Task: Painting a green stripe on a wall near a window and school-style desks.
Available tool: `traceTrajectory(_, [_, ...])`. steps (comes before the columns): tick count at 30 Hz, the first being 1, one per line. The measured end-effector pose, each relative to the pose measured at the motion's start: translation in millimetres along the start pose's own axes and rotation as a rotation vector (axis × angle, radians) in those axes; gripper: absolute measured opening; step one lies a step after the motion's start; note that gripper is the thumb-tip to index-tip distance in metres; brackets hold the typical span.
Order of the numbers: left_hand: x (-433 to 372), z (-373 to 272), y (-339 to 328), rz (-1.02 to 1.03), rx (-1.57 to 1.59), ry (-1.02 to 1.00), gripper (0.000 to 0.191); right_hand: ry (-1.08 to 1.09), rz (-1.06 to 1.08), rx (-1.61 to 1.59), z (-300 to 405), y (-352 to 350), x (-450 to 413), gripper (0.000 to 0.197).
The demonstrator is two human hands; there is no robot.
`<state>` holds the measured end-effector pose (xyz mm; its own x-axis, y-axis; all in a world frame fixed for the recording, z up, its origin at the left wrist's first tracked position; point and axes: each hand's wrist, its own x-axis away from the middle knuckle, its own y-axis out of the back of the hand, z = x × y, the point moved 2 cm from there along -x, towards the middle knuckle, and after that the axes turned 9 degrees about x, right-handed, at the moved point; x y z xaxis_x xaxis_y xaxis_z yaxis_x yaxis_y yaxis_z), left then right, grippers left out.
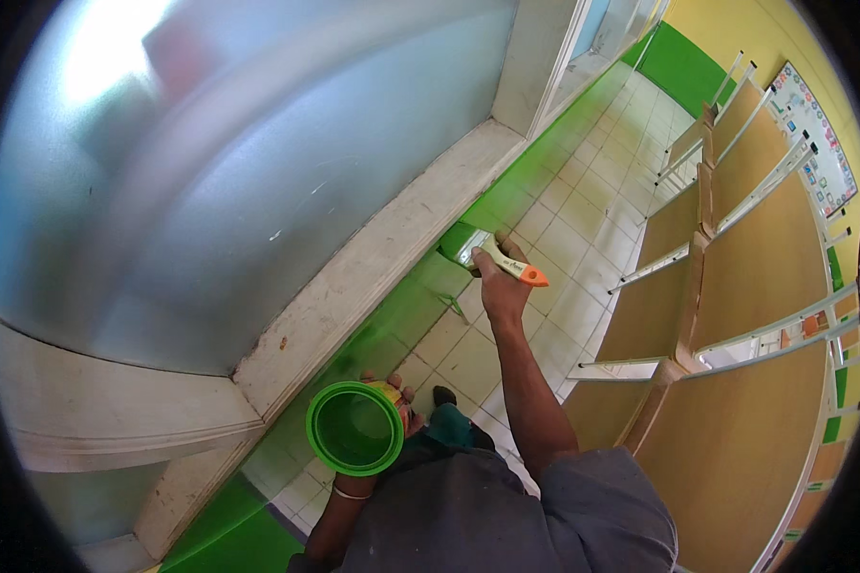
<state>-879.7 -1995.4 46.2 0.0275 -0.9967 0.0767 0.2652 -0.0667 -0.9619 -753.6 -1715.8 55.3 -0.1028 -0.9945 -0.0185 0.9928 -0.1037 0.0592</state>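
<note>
My right hand (502, 276) grips a flat paintbrush (505, 261) with a pale handle and an orange tip. Its green-coated bristles reach the strip of green wall (408, 276) just under the whitish window sill (401, 225); whether they touch it I cannot tell. Lower in the view, my left hand (405, 401) is wrapped around a paint can (355, 428), whose rim and inside are coated green. The can is tilted so its mouth faces me. How much paint lies in it is hard to make out.
Frosted window glass (315, 179) fills the left side above the sill. Wooden desks with white metal legs (752, 265) are stacked along the right, beyond a strip of pale tiled floor (573, 208). A decorated whiteboard (817, 140) hangs on the yellow and green far wall (709, 43).
</note>
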Motion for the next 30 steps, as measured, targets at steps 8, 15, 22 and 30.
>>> traceTrajectory(8, [13,-14,0,0.031,0.004,0.024,0.05,0.054,0.011,0.067,4,-10,36,0.056])
traceTrajectory(15, [26,-21,-4,0.013,-0.005,0.023,0.052,0.061,0.03,0.128,-1,-16,70,0.057])
traceTrajectory(22, [33,-25,-8,0.039,0.026,0.034,0.05,0.075,0.099,0.143,2,-21,109,0.057])
traceTrajectory(30, [42,-29,-10,0.022,0.029,0.072,0.049,-0.011,0.222,0.139,5,-20,139,0.054])
